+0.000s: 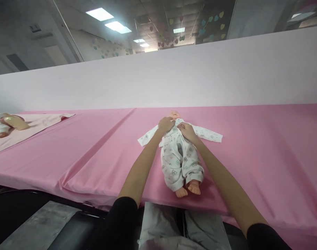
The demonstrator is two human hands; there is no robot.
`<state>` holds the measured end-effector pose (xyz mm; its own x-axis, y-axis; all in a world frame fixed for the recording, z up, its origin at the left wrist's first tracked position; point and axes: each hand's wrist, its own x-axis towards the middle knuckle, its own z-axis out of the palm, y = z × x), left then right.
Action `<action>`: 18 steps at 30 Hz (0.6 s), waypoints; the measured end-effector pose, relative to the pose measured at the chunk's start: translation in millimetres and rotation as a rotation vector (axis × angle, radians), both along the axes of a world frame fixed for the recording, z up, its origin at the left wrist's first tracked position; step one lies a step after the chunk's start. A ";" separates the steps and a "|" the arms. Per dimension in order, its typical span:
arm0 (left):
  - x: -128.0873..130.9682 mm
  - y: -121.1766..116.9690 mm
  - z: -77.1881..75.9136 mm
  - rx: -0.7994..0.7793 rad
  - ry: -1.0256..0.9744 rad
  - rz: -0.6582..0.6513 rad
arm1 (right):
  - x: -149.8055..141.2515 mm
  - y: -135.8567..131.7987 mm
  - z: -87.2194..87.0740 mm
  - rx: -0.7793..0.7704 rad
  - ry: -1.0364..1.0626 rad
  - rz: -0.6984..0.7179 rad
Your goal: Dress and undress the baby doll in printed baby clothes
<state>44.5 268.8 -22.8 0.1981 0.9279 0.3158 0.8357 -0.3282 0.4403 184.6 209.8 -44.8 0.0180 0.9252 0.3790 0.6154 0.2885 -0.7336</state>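
A baby doll lies on its back on the pink sheet, head away from me and bare feet towards me. It is dressed in white baby clothes with a small print, and both long sleeves spread out sideways. At the chest, my left hand is closed on the front of the clothes, just below the doll's chin. Beside it, the fingers of my right hand pinch the cloth on the other side of the chest. My hands cover part of the clothes' front. A grey patch shows between the legs.
At the far left, a second doll and a yellowish bottle-like object lie on a pale pink cloth. A white panel runs along the back, with glass above it. The sheet's front edge is near my legs.
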 end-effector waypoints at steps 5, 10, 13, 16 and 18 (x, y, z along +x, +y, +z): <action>19.8 -17.2 -13.2 0.090 0.138 0.205 | -13.2 22.5 0.7 0.006 -0.063 -0.283; 18.2 -23.8 -22.6 0.094 0.098 0.250 | -29.7 50.6 9.2 -0.085 -0.148 -0.404; 15.2 -26.6 -24.0 0.099 0.039 0.269 | -36.2 55.4 9.3 -0.139 -0.217 -0.425; 14.0 -29.7 -24.3 0.093 -0.028 0.292 | -36.4 54.7 6.6 -0.146 -0.246 -0.422; 13.6 -30.9 -24.5 0.092 -0.066 0.313 | -35.1 54.4 5.0 -0.143 -0.257 -0.417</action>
<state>58.1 237.9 -47.3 -0.1161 0.9076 0.4036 0.8727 -0.1008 0.4777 149.5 264.2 -39.8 0.3195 0.9023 0.2895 0.8225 -0.1123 -0.5576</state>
